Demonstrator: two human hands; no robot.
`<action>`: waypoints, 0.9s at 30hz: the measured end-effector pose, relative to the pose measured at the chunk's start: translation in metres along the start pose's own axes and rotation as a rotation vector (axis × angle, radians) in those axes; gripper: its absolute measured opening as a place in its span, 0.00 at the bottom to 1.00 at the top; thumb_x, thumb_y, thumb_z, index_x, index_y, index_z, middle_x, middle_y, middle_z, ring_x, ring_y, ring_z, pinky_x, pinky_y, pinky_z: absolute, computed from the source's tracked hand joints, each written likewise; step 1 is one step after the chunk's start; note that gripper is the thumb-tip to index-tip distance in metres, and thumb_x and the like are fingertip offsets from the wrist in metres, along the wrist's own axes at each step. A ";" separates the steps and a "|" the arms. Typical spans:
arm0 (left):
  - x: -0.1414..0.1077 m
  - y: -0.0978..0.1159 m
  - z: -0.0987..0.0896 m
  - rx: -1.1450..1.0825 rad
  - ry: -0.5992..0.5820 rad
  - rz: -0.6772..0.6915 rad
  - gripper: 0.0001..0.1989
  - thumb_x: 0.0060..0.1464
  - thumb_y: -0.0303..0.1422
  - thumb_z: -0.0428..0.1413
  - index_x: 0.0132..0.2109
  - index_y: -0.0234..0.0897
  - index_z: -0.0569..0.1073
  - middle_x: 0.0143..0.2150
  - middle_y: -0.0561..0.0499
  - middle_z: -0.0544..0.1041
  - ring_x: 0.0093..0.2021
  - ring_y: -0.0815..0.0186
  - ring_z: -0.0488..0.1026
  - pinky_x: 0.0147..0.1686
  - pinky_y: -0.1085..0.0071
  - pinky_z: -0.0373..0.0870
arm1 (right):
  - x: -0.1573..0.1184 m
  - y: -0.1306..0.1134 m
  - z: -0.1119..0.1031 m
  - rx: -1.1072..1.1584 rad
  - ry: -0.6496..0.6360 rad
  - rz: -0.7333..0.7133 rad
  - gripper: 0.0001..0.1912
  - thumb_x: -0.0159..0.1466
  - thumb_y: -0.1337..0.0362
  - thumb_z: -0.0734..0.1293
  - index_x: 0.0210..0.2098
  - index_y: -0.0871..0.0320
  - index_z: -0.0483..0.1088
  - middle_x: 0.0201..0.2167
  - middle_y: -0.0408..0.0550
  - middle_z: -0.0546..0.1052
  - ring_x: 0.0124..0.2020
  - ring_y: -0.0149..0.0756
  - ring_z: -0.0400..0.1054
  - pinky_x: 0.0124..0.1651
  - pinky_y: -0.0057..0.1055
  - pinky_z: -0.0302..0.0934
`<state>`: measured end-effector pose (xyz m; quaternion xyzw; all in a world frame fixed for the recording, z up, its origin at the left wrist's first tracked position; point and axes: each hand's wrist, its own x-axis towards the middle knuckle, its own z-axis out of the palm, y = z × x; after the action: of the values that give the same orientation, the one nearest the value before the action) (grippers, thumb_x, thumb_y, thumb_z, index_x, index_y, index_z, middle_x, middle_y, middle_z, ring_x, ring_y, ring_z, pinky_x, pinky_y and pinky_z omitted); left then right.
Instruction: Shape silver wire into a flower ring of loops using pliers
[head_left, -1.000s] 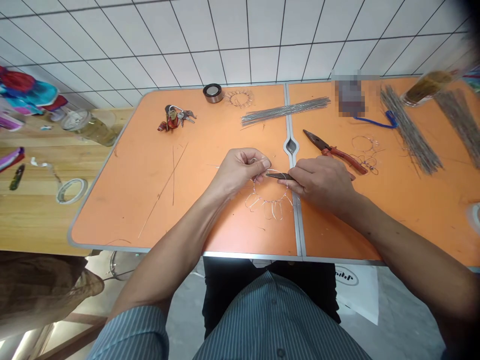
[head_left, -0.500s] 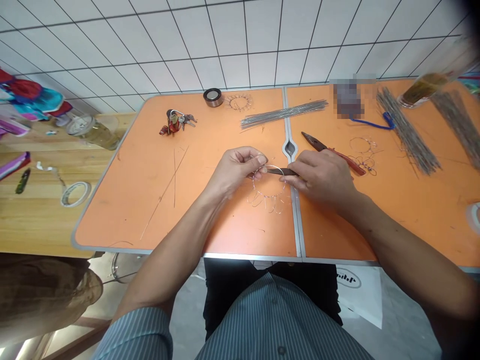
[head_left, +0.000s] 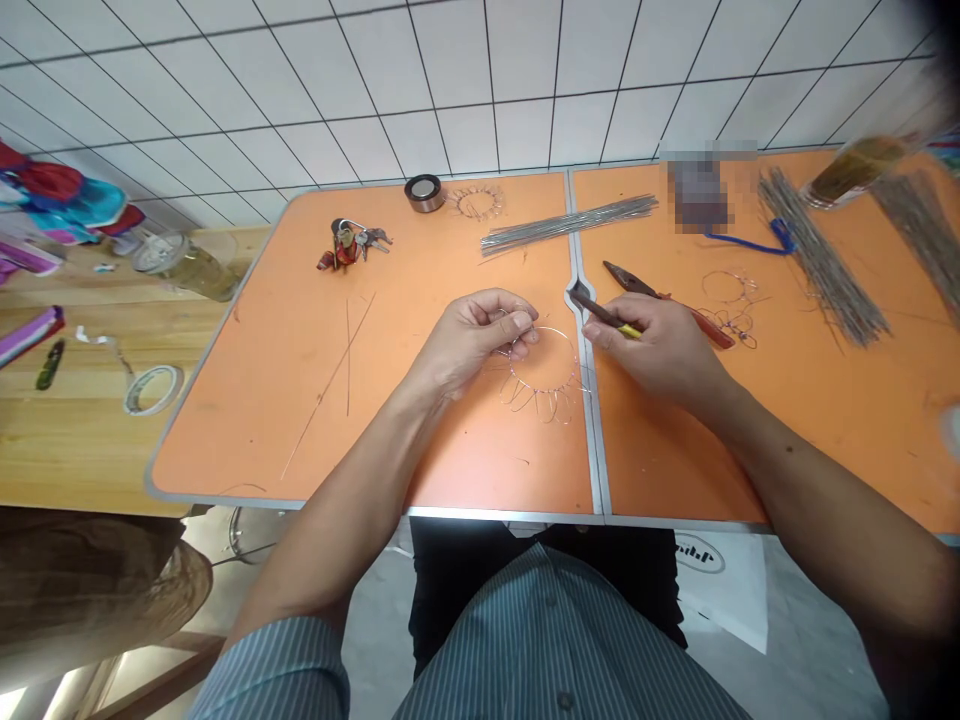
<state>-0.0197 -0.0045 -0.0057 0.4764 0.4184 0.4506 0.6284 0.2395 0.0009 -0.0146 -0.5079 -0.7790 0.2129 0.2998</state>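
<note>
My left hand (head_left: 487, 335) pinches the upper left edge of a thin wire ring (head_left: 541, 389), which has several wire loops fanned along its lower rim. In my right hand (head_left: 656, 345) are pliers (head_left: 600, 307) with dark jaws and a bit of yellow handle showing; their tip points up and left, apart from the ring. A second pair of pliers (head_left: 634, 281) with red handles lies just beyond my right hand. Near it are more bent wire rings (head_left: 729, 290).
A bundle of straight wires (head_left: 568, 226) lies across the table's seam, another bundle (head_left: 825, 260) at right. Keys (head_left: 356, 245), a roll of black tape (head_left: 424, 193) and a looped wire ring (head_left: 478, 202) are at the back. Two loose wires (head_left: 348, 350) lie at left.
My right hand has drawn the pliers away from the wire ring, to the right, and their jaws now point up and left. My left hand keeps its hold on the ring.
</note>
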 end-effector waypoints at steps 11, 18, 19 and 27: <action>0.000 -0.014 0.008 -0.007 -0.057 -0.061 0.13 0.50 0.35 0.76 0.37 0.35 0.82 0.32 0.50 0.83 0.28 0.71 0.76 0.32 0.73 0.74 | -0.003 -0.020 -0.004 0.292 -0.166 0.065 0.25 0.74 0.41 0.69 0.31 0.53 0.76 0.27 0.46 0.80 0.31 0.39 0.74 0.34 0.37 0.63; -0.001 -0.001 0.005 -0.062 -0.009 -0.052 0.14 0.47 0.35 0.77 0.35 0.35 0.81 0.31 0.51 0.82 0.27 0.72 0.74 0.29 0.74 0.71 | -0.005 -0.001 -0.001 -0.183 0.033 -0.127 0.16 0.76 0.52 0.70 0.36 0.54 0.79 0.34 0.49 0.83 0.38 0.43 0.76 0.39 0.40 0.61; -0.001 0.000 0.004 -0.075 -0.004 -0.057 0.15 0.47 0.35 0.77 0.35 0.35 0.80 0.31 0.51 0.82 0.26 0.72 0.74 0.29 0.74 0.71 | -0.006 0.001 0.001 -0.263 0.076 -0.191 0.15 0.76 0.52 0.70 0.38 0.54 0.81 0.36 0.50 0.83 0.39 0.44 0.76 0.39 0.40 0.61; 0.003 -0.002 -0.002 -0.140 0.008 -0.068 0.15 0.46 0.34 0.77 0.35 0.34 0.81 0.31 0.50 0.83 0.25 0.73 0.74 0.28 0.75 0.70 | -0.008 0.003 0.005 -0.626 0.202 -0.557 0.23 0.80 0.47 0.66 0.36 0.56 0.80 0.33 0.51 0.81 0.35 0.41 0.69 0.41 0.40 0.54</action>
<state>-0.0202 -0.0016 -0.0082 0.4148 0.4044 0.4590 0.6735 0.2406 -0.0052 -0.0223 -0.3629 -0.8802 -0.1734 0.2520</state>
